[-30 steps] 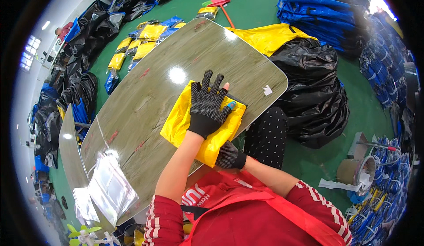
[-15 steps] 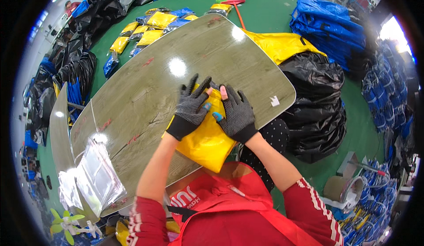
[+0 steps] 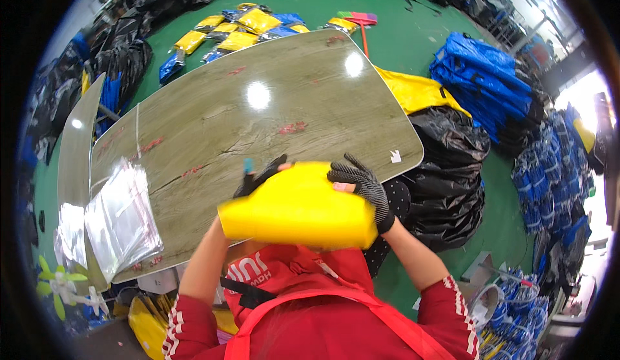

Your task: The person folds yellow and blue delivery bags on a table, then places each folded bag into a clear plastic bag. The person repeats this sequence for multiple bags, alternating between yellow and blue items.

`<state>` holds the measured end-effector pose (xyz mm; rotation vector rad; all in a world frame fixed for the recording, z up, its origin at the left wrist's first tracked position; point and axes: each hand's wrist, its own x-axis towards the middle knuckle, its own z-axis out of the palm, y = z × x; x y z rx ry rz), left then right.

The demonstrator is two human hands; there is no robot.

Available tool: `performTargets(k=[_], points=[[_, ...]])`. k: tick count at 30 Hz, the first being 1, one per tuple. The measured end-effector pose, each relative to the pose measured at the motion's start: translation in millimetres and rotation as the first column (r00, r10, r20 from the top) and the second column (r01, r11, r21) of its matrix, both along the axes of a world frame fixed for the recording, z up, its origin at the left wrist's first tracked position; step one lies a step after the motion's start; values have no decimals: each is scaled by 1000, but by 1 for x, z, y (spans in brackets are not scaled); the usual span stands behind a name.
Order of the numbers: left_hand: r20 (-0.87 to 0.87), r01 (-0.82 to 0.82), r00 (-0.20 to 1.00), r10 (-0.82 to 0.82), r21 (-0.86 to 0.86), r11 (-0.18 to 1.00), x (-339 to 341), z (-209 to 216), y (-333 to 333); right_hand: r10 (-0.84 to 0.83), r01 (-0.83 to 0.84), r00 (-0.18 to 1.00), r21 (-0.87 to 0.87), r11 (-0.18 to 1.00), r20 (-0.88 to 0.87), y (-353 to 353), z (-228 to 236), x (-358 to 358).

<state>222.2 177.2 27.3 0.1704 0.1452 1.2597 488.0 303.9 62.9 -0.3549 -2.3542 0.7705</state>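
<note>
A folded yellow plastic-like sheet [image 3: 297, 208] is lifted above the near edge of the wood-patterned table [image 3: 213, 121], its lower part blurred by motion. My left hand [image 3: 258, 178], in a dark knit glove with a teal fingertip, grips the sheet from its far left side; much of that hand is hidden behind the yellow. At the sheet's far right corner my right hand [image 3: 363, 187], in a dotted grey glove with some bare fingertips, pinches the material with its upper fingers stretched out.
Clear plastic bags [image 3: 123, 221] lie on the table's left end. Beyond it, yellow and blue packets [image 3: 239, 33] are spread on the green floor. Black and yellow sheeting [image 3: 445, 172] is piled at the right, near a blue stack [image 3: 481, 82] and a broom [image 3: 363, 33].
The yellow sheet, earlier flat under both hands on the table, has been raised and turned broadside. My hands have moved apart and toward me; the view has shifted slightly.
</note>
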Motion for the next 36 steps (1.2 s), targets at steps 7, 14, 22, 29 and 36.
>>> performTargets(k=[7, 14, 22, 29, 36], points=[[-948, -834, 148, 283, 34, 550, 65, -36, -120, -2, -81, 997, -984, 157, -82, -71, -22, -41], [-721, -541, -667, -188, 297, 787, -31, 56, -149, 110, 110, 989, -987, -117, 97, -69, -7, -65], [-498, 324, -679, 540, 457, 828, -46, 16, -73, 541, 164, 831, -986, -19, 128, -50, 3, -96], [-232, -438, -799, -554, 857, 273, -305, -6, -216, 447, 325, 859, -941, -98, 250, -46, -3, -64], [-358, -680, -706, -611, 584, 444, -329, -35, -258, 414, 201, 905, -956, -213, 98, -40, -16, -42]])
